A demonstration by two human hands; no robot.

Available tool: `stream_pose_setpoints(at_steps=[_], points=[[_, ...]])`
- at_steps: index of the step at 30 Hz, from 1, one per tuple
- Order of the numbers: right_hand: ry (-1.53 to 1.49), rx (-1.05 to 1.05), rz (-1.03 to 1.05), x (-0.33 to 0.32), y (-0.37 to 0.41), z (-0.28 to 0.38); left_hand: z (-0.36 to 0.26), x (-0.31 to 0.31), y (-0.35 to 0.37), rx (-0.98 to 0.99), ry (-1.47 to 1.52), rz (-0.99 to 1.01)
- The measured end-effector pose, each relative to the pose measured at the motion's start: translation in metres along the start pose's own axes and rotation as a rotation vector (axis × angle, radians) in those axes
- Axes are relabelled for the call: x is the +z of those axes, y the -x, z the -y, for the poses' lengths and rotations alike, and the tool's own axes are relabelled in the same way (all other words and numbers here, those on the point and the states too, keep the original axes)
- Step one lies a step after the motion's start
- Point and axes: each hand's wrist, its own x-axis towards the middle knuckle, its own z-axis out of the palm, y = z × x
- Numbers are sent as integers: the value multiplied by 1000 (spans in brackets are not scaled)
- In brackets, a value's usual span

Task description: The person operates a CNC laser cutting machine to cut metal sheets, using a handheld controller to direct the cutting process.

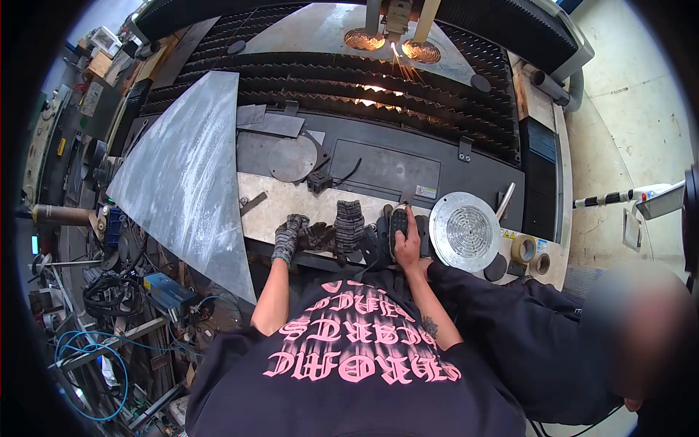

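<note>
My left hand [291,234], in a grey knitted glove, is at the front edge of the machine with its fingers curled. Dark knitted fabric [317,237] is right against its fingertips; I cannot tell whether they grip it. Beside that fabric lies a loose striped knitted glove [349,224], cuff pointing away from me. My bare right hand [409,244] is wrapped around a black handheld device [398,224] with a pale edge, fingers along its side. Just right of this hand is a round metal disc [466,231] with concentric slots.
Sparks fly under a cutting head [397,25] above toothed slats [313,76]. A large triangular metal sheet [189,175] leans left. Tape rolls [523,248] sit at right. A co-worker's dark sleeve [502,306] reaches in close by my right arm. Small metal plates [295,158] lie ahead.
</note>
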Motion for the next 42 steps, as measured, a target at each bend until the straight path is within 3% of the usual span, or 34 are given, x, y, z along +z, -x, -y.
stream_pose_setpoints(at_steps=[9,26,32,42], points=[[-13,9,2,-1,1,2,14,-2,-9,-3,17,-8],[-2,-14,-17,0,1,3,-23,5,18,-19,-28,-21],[-2,-12,-11,0,1,0,2,1,0,-8,64,-14],[-13,-2,-7,-1,0,4,-3,0,4,13,-40,-4]])
